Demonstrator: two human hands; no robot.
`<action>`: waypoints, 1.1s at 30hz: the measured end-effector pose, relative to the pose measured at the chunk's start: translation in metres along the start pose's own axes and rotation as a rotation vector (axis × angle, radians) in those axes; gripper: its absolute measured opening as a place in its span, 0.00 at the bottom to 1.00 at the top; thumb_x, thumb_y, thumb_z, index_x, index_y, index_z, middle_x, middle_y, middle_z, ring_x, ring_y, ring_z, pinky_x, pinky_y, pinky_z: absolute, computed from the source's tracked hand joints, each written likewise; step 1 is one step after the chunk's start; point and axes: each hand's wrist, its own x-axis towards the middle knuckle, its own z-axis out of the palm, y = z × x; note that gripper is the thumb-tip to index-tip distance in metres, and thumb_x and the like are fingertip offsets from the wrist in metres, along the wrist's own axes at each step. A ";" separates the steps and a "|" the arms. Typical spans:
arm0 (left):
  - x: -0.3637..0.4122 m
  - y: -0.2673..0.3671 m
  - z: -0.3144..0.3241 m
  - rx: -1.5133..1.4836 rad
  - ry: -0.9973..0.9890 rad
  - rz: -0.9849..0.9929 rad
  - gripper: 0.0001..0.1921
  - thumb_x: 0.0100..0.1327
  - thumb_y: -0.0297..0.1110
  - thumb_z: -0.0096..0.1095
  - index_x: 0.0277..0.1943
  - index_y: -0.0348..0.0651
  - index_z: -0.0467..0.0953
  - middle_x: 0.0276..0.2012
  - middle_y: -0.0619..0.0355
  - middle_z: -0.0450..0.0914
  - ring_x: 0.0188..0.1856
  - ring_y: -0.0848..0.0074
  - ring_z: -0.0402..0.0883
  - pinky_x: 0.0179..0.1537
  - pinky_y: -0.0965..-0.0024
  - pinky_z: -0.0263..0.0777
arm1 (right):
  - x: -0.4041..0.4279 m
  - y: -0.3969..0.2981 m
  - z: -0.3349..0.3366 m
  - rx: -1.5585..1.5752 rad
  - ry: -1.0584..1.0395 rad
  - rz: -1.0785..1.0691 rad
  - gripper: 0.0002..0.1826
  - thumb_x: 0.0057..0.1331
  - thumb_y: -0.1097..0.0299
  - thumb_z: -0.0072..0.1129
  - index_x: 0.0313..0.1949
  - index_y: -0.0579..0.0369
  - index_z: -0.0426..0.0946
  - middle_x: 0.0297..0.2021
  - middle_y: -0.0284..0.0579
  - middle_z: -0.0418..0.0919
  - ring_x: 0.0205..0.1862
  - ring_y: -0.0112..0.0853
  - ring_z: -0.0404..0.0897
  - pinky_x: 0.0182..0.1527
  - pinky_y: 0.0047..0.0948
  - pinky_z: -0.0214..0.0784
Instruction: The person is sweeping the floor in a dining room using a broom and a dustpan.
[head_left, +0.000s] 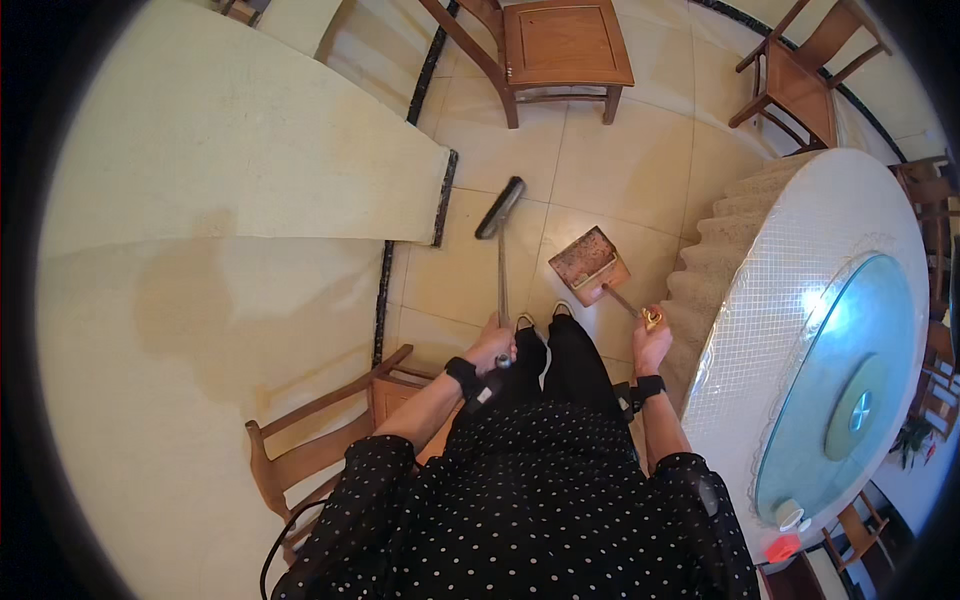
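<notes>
My left hand (491, 345) is closed around the metal handle of a broom (501, 210), whose dark-bristled head rests on the tiled floor ahead of me, near the wall corner. In my right hand (652, 340) is the upper end of the handle of a reddish dustpan (592, 264). The pan lies in front of my feet, to the right of the broom head and apart from it. Dark specks show on the pan's surface; whether they are dirt or wear I cannot tell.
A round table (720, 360) with a glass turntable (810, 405) and a skirted cloth stands close on my right. One wooden chair (570, 45) is ahead, another (799, 82) at the far right, and a third (315, 457) beside me on the left. A wall corner (442, 199) juts out at left.
</notes>
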 end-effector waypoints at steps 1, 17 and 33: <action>-0.004 -0.007 -0.002 0.004 -0.001 0.002 0.04 0.67 0.31 0.38 0.44 0.47 0.58 0.19 0.60 0.62 0.16 0.78 0.63 0.14 0.76 0.62 | 0.002 0.003 0.001 0.013 -0.001 0.003 0.16 0.53 0.65 0.55 0.42 0.56 0.75 0.27 0.62 0.76 0.33 0.53 0.77 0.36 0.46 0.68; -0.041 0.068 -0.027 0.172 -0.098 0.075 0.23 0.67 0.35 0.45 0.63 0.47 0.53 0.21 0.62 0.65 0.16 0.84 0.63 0.16 0.80 0.62 | 0.002 -0.001 -0.005 0.060 -0.033 0.056 0.17 0.54 0.66 0.54 0.43 0.57 0.74 0.28 0.61 0.76 0.33 0.52 0.77 0.36 0.45 0.69; 0.151 0.222 0.028 1.006 -0.061 0.408 0.04 0.61 0.29 0.42 0.37 0.40 0.64 0.18 0.52 0.71 0.13 0.71 0.73 0.13 0.67 0.66 | 0.001 0.008 -0.008 -0.144 -0.066 0.190 0.17 0.54 0.63 0.55 0.45 0.50 0.74 0.27 0.59 0.77 0.33 0.52 0.77 0.37 0.45 0.70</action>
